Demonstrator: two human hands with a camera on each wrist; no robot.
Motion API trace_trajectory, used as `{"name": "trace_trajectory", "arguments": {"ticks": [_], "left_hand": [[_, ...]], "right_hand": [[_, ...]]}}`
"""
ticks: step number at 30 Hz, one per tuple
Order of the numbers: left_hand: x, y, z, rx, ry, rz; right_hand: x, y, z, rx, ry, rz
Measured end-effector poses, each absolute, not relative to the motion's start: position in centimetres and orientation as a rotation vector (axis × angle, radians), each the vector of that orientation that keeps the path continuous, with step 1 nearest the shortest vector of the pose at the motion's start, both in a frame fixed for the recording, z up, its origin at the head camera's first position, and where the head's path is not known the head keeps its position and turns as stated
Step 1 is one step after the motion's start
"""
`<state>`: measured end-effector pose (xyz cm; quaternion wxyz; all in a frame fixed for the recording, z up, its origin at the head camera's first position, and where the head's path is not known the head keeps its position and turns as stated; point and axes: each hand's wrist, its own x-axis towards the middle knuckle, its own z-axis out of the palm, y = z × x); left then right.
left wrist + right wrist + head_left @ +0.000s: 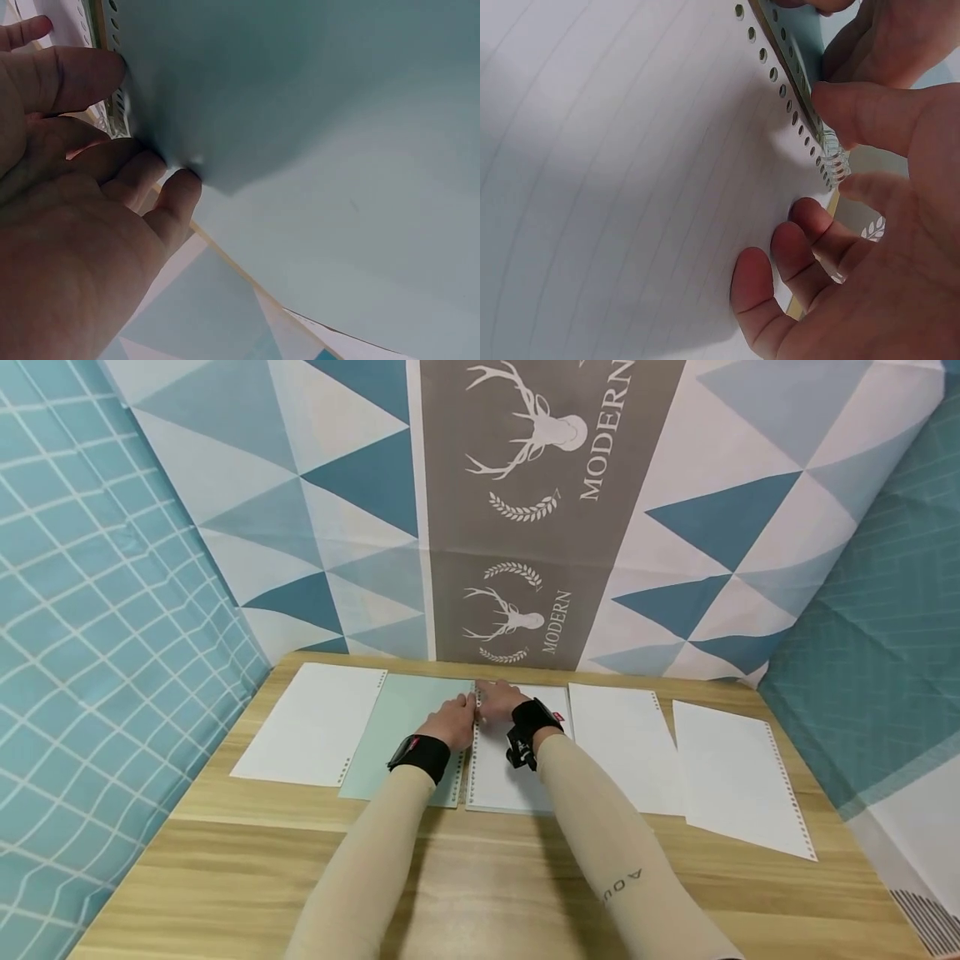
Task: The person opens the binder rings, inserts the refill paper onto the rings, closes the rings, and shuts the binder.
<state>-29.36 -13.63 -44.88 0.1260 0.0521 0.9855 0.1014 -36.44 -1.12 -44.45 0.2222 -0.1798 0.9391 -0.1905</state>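
A pale green notebook cover (397,727) with a punched edge lies left of a white lined page (506,768) with matching holes. Their holed edges run side by side with a narrow gap. My left hand (452,723) is at the green cover's far right corner, thumb at the holes and curled fingers on its edge. My right hand (497,700) pinches a clear spiral coil (835,154) between thumb and forefinger at the far end of the holes. Its other fingertips (751,274) rest on the white page. Most of the coil is hidden by the fingers.
Another white sheet (315,727) with holes lies at the far left of the wooden table (480,877). Two more punched white sheets are on the right, one nearer the middle (626,747) and one further out (738,777). A patterned cloth (360,527) hangs behind the table.
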Motion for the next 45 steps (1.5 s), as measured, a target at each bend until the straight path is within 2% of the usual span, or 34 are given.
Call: {"name": "trace_trajectory", "arguments": {"ticks": [13, 39, 45], "left_hand": [[-29.3, -13.9, -45.0, 0.147, 2.847, 0.34], [-29.4, -13.4, -44.8, 0.097, 2.872, 0.288], [-29.6, -13.4, -44.7, 0.082, 2.876, 0.278]], "right_hand": [[-37.2, -1.4, -45.3, -0.475, 2.608, -0.478], [-34.7, -1.5, -46.1, -0.443, 2.708, -0.441], [-35.2, -1.3, -46.5, -0.457, 2.714, -0.452]]}}
